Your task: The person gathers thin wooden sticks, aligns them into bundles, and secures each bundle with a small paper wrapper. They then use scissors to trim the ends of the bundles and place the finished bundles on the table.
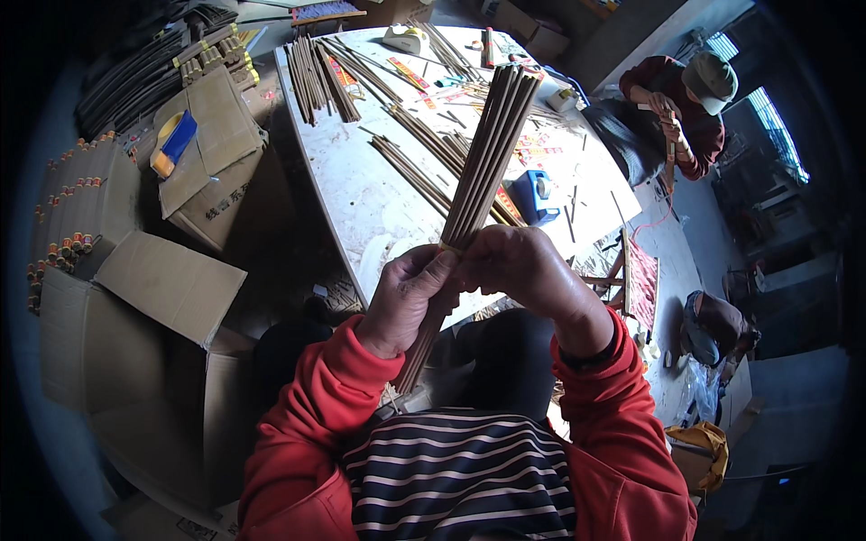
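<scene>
A thick bundle of long, thin brown sticks (490,149) stands tilted in front of me, its top leaning to the right. My left hand (403,296) is wrapped around its lower middle, thumb laid across the front. Closed against the same part from the right is my right hand (525,267), its fingertips mostly hidden. Between the hands a narrow yellowish band shows on the bundle. Beyond it, more brown sticks (410,173) lie on the white table (336,194). A blue tape dispenser (536,198) rests on the table to the right of the bundle.
Open cardboard boxes (162,279) crowd my left, one bearing a blue and yellow tape dispenser (174,144). Stacked stick bundles (81,203) lie farther left. A white tape dispenser (406,38) sits at the table's far end. A person in a cap (695,108) works at the right.
</scene>
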Tool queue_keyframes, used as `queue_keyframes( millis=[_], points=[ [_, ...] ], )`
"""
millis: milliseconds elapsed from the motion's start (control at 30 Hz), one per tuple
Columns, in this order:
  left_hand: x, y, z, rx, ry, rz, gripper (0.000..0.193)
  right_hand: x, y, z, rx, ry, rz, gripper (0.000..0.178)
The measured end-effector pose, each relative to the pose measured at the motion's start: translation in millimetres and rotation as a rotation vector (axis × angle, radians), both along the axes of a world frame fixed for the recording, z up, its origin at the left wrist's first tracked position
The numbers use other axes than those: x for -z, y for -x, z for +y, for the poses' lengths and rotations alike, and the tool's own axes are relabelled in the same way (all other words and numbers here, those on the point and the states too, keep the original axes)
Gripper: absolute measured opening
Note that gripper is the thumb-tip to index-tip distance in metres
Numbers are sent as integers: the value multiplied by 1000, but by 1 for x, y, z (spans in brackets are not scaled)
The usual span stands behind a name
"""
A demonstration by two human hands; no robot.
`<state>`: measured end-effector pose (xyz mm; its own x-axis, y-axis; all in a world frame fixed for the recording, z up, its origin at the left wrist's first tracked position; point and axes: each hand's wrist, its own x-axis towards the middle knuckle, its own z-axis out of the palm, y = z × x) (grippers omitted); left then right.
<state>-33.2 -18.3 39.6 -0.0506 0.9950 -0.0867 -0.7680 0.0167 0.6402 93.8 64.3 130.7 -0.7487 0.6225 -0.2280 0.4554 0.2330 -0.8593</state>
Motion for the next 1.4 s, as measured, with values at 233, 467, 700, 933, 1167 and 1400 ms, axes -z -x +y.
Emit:
queue_keyframes(
  millis=[233, 467, 700, 933, 1167, 1400],
  points=[
    [4, -1, 1, -18, 11, -55, 21, -2, 3, -3, 11, -25, -7, 12],
    [8, 0, 2, -22, 29, -79, 21, 5, 2, -2, -6, -225, -54, 14],
    [11, 2, 4, -14, 25, -89, 22, 10, 5, -5, 57, -265, -90, 18],
    [4, 2, 1, -15, 24, -34, 24, 6, 8, -9, 183, -174, -151, 26],
    [2, 4, -2, 7, 10, -24, 27, 3, 8, -5, 178, -51, -69, 38],
    [0, 8, -3, 134, -19, -80, 33, 36, -4, 13, 50, -23, 251, 49]
  ],
)
